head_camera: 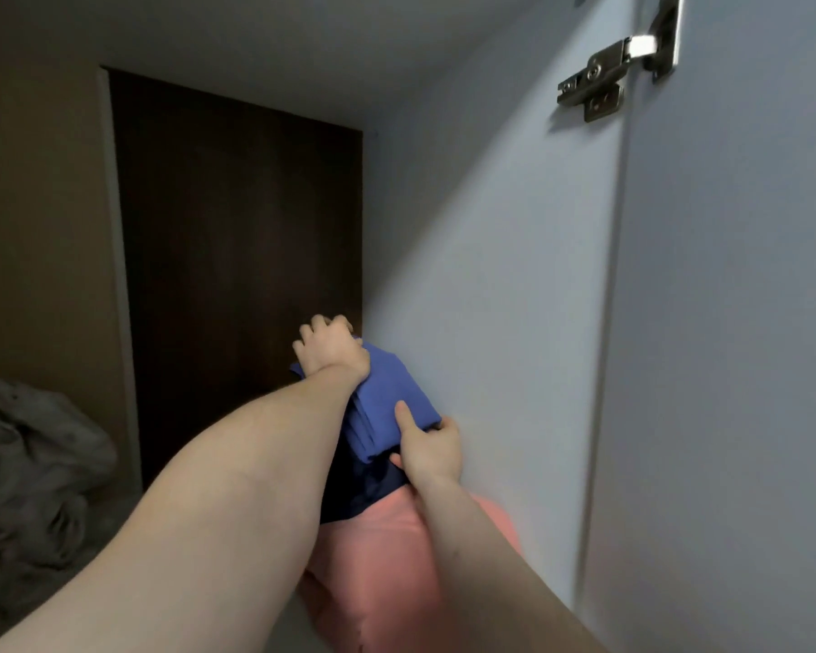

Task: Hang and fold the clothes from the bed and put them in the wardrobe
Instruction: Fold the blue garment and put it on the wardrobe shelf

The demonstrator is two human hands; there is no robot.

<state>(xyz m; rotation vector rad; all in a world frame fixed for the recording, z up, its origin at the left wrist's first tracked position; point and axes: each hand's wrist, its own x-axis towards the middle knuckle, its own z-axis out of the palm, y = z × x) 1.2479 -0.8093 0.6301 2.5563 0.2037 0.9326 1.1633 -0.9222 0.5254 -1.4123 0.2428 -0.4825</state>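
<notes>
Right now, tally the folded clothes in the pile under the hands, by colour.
Bright blue: 1, the blue folded cloth on top, held by the left hand and the right hand.
Dark navy: 1, the navy cloth under it.
Pink: 1, the pink cloth at the bottom.
Total: 3 visible; more may be hidden behind the arms.

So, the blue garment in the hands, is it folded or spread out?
Folded. The blue garment shows stacked layers along its near edge, a compact bundle held by the left hand and right hand.
</notes>
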